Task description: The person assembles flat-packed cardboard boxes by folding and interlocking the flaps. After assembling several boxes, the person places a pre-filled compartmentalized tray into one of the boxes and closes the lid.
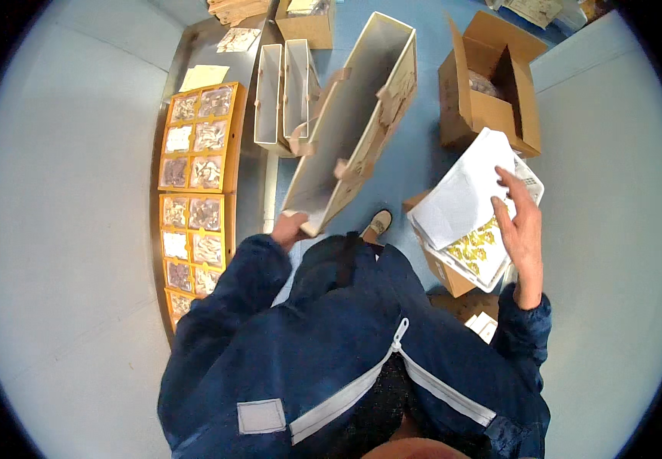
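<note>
A large, tall cream gift bag (392, 115) stands open at the top and tilted in front of me, with ribbon handles along its sides. My left hand (290, 229) grips its near corner; the fingertips are partly hidden behind it. On the right, a white plastic basket (536, 183) holds white paper sheets (461, 191) and a sheet of yellow-green stickers (472, 252). Over the basket's right side hovers my right hand (524, 237), thumb and fingers apart, near or touching the papers, with nothing visibly gripped.
Two smaller cream gift bags (270, 99) stand beside a steel table (251, 168). Orange gift boxes (231, 183) with packs of dried food line that table. An open cardboard carton (453, 99) sits at the far right, another carton (319, 32) at the back. My shoe (379, 222) is on the blue floor.
</note>
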